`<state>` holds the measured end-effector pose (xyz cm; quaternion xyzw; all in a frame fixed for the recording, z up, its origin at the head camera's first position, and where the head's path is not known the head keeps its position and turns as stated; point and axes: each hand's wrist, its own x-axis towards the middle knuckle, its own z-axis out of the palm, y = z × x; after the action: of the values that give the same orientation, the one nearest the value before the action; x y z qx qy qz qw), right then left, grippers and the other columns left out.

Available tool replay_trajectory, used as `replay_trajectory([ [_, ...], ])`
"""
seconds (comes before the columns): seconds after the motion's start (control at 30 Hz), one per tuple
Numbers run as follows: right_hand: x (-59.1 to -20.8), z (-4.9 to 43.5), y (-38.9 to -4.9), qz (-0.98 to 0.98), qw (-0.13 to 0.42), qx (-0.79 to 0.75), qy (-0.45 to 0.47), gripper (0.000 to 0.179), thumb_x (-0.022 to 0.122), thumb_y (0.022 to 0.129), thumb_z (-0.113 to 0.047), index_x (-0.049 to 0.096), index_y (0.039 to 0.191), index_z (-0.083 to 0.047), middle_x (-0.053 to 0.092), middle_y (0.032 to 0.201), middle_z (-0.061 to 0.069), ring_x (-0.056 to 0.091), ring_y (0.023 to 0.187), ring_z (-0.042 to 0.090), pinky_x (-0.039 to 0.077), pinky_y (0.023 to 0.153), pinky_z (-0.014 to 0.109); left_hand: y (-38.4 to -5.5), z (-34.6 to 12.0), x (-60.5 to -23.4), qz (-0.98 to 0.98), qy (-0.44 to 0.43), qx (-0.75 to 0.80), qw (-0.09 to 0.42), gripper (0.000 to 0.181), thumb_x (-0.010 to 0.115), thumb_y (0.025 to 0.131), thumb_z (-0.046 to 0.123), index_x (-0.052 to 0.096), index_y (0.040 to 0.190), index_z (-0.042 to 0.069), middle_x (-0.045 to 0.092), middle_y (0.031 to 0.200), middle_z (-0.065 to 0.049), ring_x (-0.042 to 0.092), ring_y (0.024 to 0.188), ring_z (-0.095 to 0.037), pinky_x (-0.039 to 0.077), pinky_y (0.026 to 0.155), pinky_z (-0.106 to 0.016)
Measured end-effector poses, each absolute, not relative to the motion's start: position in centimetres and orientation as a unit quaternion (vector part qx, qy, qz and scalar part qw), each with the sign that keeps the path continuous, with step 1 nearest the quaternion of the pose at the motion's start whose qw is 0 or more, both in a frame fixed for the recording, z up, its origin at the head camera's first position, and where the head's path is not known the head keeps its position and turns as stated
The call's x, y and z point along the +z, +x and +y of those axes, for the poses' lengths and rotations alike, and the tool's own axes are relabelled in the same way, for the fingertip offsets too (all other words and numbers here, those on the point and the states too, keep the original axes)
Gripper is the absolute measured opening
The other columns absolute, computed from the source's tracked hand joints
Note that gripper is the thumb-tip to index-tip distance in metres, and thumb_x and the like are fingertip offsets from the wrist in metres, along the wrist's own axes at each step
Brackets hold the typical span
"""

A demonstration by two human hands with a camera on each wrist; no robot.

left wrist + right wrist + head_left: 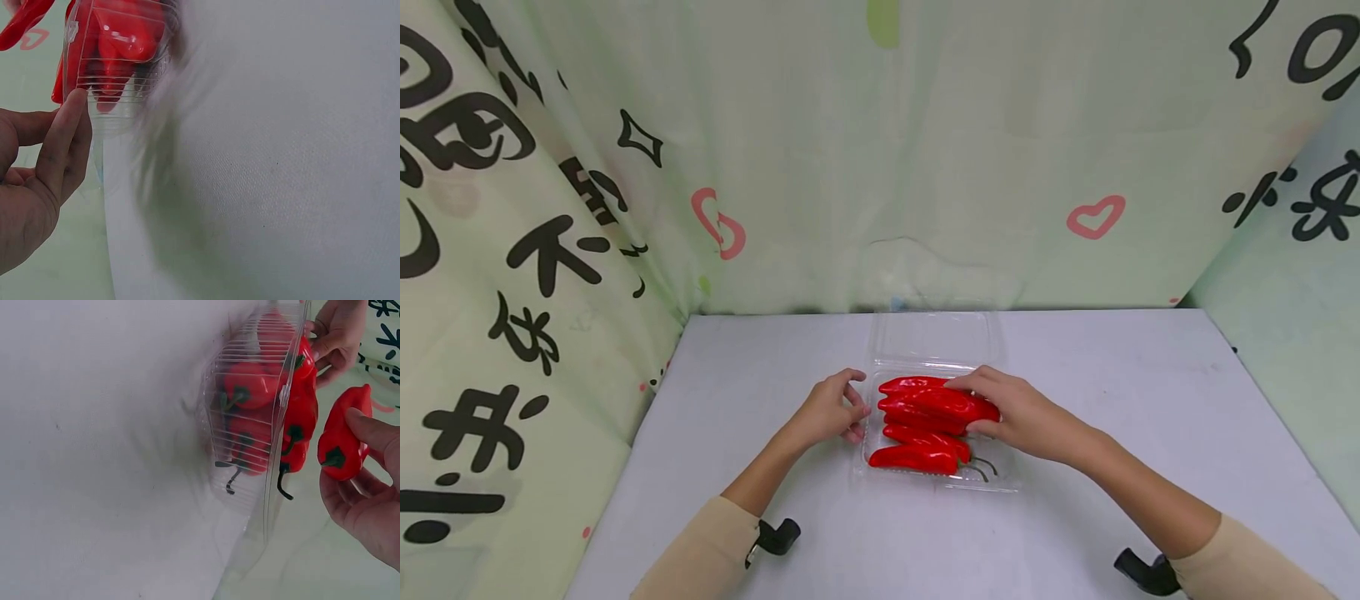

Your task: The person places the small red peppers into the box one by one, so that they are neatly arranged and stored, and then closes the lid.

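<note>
A red pepper point(345, 428) with a green stem end is pinched between the thumb and fingers of my right hand point(1018, 412). It is held over the right part of a clear plastic container point(1000, 479), apart from the peppers below. Several more glossy red peppers point(917, 458) lie side by side in the container, their dark green stems pointing right. My left hand point(838, 408) is at the container's left end; in the left wrist view, its fingertips point(76, 100) appear to touch the ribbed wall, fingers loosely bent.
The container's clear lid point(936, 337) is raised or folded back toward the rear of the white table point(760, 358). Pale green curtains point(925, 167) with black writing and pink hearts hang behind and at the sides. A black wrist mount point(778, 537) sits on each forearm.
</note>
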<state>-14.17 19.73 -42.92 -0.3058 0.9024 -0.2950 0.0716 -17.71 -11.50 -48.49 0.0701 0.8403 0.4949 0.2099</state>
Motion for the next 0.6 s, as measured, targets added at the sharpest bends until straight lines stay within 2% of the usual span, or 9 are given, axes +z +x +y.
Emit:
replay_trajectory([
  [0.23,-43.3,18.7,-14.0,0.900,0.072,-0.294,-0.314,0.059,0.085,0.085,-0.011,0.061,0.139,-0.013,0.064,0.126,0.006,0.063,0.112,0.023,0.063,0.079,0.026,-17.7,-11.5,-48.6,0.839,0.072,0.498,0.208,0.060,0.072,0.095,0.005,0.046,0.148,0.002,0.063,0.099,-0.013,0.070,0.059,-0.019,0.063,0.058,-0.030],
  [0.6,-44.1,17.3,-13.5,0.903,0.087,-0.277,-0.318,0.059,0.087,0.082,-0.015,0.063,0.137,-0.016,0.063,0.125,0.002,0.060,0.116,0.021,0.062,0.082,0.025,-17.7,-11.5,-48.6,0.838,0.073,0.499,0.208,0.060,0.072,0.095,0.004,0.046,0.148,0.002,0.063,0.099,-0.014,0.070,0.059,-0.019,0.062,0.057,-0.030],
])
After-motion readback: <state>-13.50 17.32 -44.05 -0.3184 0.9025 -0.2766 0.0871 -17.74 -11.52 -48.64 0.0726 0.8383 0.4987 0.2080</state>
